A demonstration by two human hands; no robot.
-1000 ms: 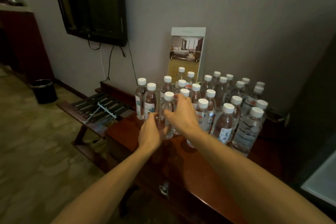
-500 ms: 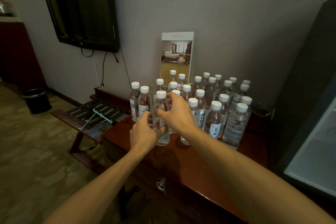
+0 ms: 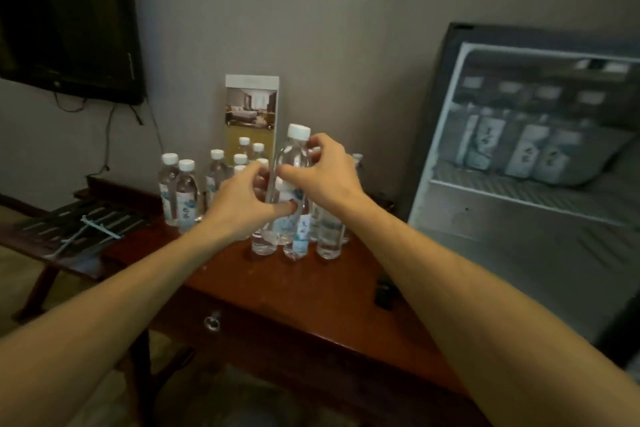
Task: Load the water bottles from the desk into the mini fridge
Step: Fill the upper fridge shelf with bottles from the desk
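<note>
Dim hotel-type room, grey wall, dark TV (image 3: 65, 17) mounted up on the left and a brochure card (image 3: 251, 107) propped against the wall. The reddish wooden table (image 3: 311, 291) has a whole crowd of capped water bottles (image 3: 180, 191) packed tight at the back. Off to the right the mini fridge (image 3: 540, 163) stands open, with what look like a few bottles already on the upper shelf, though that part is blurry.

Both hands are on one raised bottle (image 3: 289, 184). Right hand (image 3: 323, 177) is wrapped around its upper half near the neck, left hand (image 3: 242, 204) grasping it lower down around the label. It's lifted above the rest of the pack, upright.

What could go wrong, I'd guess: the other bottles stand touching each other just below it, so a low swing toward the fridge could clip a cap and domino the lot. The thin clear plastic probably flexes too, so a loose grip could let it slide.
</note>
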